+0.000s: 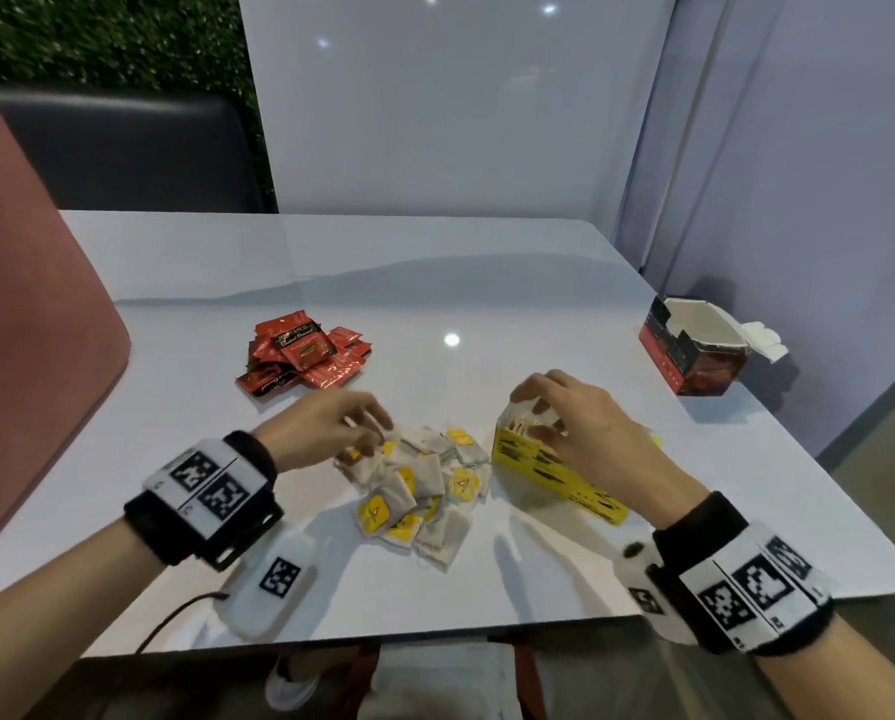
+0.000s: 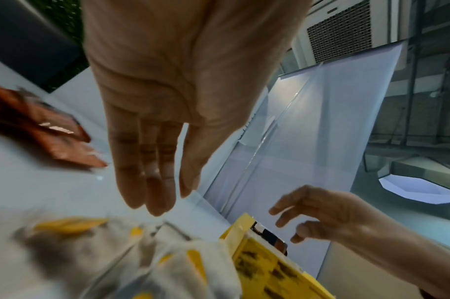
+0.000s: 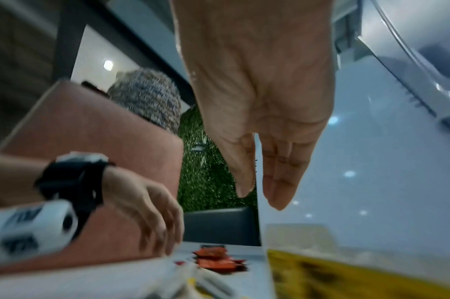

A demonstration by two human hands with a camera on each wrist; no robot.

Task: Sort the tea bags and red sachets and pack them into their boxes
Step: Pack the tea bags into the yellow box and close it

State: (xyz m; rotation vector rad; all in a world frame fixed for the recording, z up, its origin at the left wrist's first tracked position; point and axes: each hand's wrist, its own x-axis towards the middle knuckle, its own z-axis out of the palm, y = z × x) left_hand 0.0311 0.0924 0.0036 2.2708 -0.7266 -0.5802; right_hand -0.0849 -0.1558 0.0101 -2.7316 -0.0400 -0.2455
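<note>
A loose pile of white tea bags [image 1: 424, 485] with yellow tags lies at the table's front middle. My left hand [image 1: 370, 433] hovers over the pile's left edge. In the left wrist view its fingers [image 2: 152, 182] are straight and hold nothing above the blurred tea bags [image 2: 167, 252]. The yellow tea box [image 1: 549, 470] lies just right of the pile with its mouth up. My right hand [image 1: 538, 413] is over that mouth, and its fingers [image 3: 280, 182] are straight and empty above the box [image 3: 346, 279]. Red sachets [image 1: 305, 356] sit heaped further back left.
The open red box [image 1: 694, 350] stands far right near the table's edge. A pink seat back [image 1: 29, 330] rises along the left. White partition panels [image 1: 435, 106] close off the back and right. Bare tabletop [image 1: 487, 314] lies between the sachets and the red box.
</note>
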